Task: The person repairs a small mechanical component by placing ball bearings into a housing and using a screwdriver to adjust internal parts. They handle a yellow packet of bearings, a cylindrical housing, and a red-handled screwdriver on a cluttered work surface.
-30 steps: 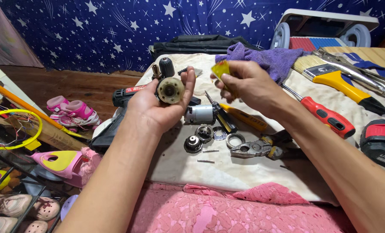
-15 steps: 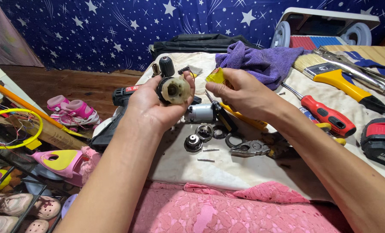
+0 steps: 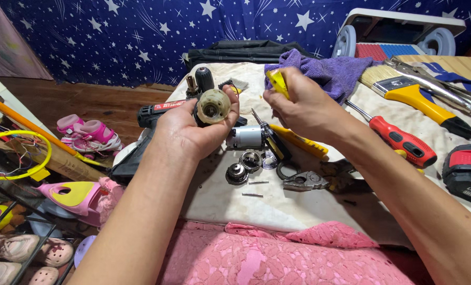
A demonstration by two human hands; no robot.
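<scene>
A round, cream-coloured gearbox housing (image 3: pixel 213 106) is held in the left hand (image 3: pixel 190 129), grip closed around its body, open end turned up toward the camera. The right hand (image 3: pixel 304 105) is pinched shut on a small yellow tool (image 3: pixel 277 82), held just right of the housing, slightly higher, apart. A silver motor (image 3: pixel 247 136) lies below on the worktop (image 3: pixel 277 211).

Red label (image 3: pixel 465 158) (on black battery), far right
</scene>
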